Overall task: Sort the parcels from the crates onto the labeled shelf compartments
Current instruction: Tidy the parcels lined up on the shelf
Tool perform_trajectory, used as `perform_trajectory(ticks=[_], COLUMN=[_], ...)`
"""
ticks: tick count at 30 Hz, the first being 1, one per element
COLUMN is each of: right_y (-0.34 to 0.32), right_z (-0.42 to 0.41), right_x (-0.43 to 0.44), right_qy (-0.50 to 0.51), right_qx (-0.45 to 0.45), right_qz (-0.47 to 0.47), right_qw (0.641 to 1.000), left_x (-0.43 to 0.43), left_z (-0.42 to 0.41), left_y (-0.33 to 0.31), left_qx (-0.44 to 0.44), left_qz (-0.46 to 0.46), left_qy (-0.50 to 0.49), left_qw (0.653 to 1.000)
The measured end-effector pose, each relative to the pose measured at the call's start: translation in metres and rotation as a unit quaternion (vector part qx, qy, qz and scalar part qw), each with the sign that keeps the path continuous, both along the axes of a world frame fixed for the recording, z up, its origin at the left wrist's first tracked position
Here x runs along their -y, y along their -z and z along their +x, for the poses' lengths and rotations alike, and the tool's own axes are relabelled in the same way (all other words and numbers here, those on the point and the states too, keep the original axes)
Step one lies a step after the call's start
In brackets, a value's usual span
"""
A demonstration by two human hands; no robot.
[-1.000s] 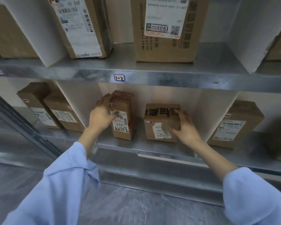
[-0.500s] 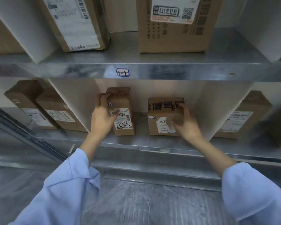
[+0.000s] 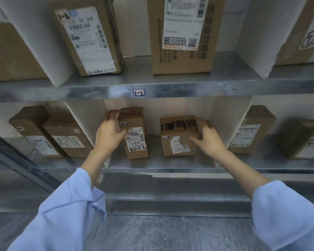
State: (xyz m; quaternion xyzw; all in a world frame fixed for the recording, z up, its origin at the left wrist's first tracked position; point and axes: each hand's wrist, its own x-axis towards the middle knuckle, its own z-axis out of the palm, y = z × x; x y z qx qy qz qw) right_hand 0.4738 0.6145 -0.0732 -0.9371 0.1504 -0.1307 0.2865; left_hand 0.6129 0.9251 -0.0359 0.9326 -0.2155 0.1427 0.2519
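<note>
Two brown cardboard parcels stand in the middle compartment of the lower shelf (image 3: 152,162), each with a small "2-2" tag. My left hand (image 3: 109,133) grips the tall narrow parcel (image 3: 137,142), fingers curled over its upper left edge and thumb on its front. My right hand (image 3: 208,140) holds the squat parcel (image 3: 176,129), fingers round its upper right corner and thumb across the front label. Both parcels rest upright on the shelf with a gap between them.
White dividers (image 3: 227,127) wall the compartment on both sides. A "1-2" tag (image 3: 139,92) sits on the upper shelf edge, with two larger boxes (image 3: 179,51) above it. More parcels fill the left compartment (image 3: 62,140) and the right compartment (image 3: 250,133). Grey floor lies below.
My left fingers have crept up over the tall parcel's top left edge. My right hand has shifted along the squat parcel's right side. Both parcels stay in place; my view has wobbled slightly.
</note>
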Motion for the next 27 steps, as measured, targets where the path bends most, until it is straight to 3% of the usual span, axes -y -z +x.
perform_trajectory(ticks=[10,17,21,27], right_y=[-0.085,-0.166,-0.203,-0.237], right_z=[-0.053,-0.074,-0.07,-0.044], right_x=[-0.06,-0.085,-0.081,-0.05], right_qy=[0.01,0.013,0.03,0.078], right_qx=[0.045,0.168,0.236,0.232], right_qz=[-0.148,-0.175,-0.222,-0.223], right_qw=[0.988,0.97,0.946,0.943], left_x=[-0.041,-0.058,-0.059,-0.05], left_z=[-0.06,-0.075,-0.062,-0.029], left_y=[-0.048,-0.119,-0.154,-0.189], left_qx=[0.177,0.293,0.318,0.306], left_qz=[0.121,0.074,0.074,0.102], left_qy=[0.035,0.014,-0.018,-0.056], left_qw=[0.976,0.953,0.945,0.945])
